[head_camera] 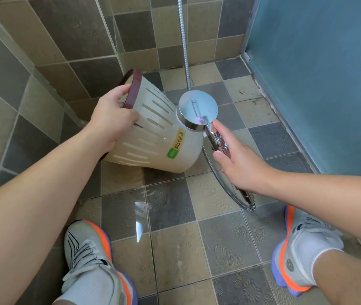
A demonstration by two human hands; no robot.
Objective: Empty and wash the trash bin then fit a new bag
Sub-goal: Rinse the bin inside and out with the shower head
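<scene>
The bin (153,128) is held tipped on its side above the tiled floor (175,238), its dark rim (134,89) gripped by the curled fingers of the left hand (113,115). Just right of those fingers, the shower head (197,108) is held by the right hand (236,159), forefinger and thumb laid straight along the handle. Washing seems in hand; next, water must be aimed at the bin.

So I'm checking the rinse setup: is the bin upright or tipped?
Tipped. The bin leans on its side, mouth toward the wall, left hand holding its dark red rim.
</scene>
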